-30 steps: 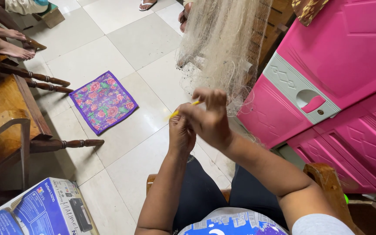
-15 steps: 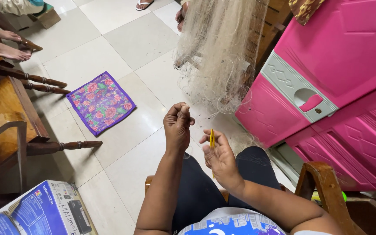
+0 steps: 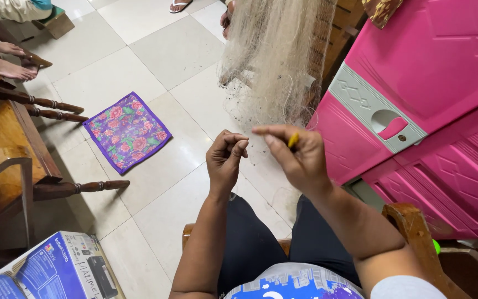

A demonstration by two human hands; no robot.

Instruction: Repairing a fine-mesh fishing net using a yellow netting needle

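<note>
A pale, fine fishing net (image 3: 278, 55) hangs in a bunch from the top of the view, ahead of my hands. My right hand (image 3: 297, 158) is raised just below it and pinches a small yellow netting needle (image 3: 292, 139) between thumb and fingers. My left hand (image 3: 225, 160) is beside it to the left, fingers curled tight, pinching what looks like a thin strand; the strand itself is too fine to see clearly. Both hands are above my knees, over the tiled floor (image 3: 156, 55).
A pink plastic cabinet (image 3: 427, 99) stands close on the right. A wooden chair (image 3: 12, 144) is on the left, a purple floral cloth (image 3: 127, 132) on the tiles, a blue printer box (image 3: 56, 271) at bottom left. Other people's feet (image 3: 6, 66) are at top left.
My right hand, which had dropped away to the lower right with the yellow needle, has come back up toward the net. My left hand stayed pinched in about the same place.
</note>
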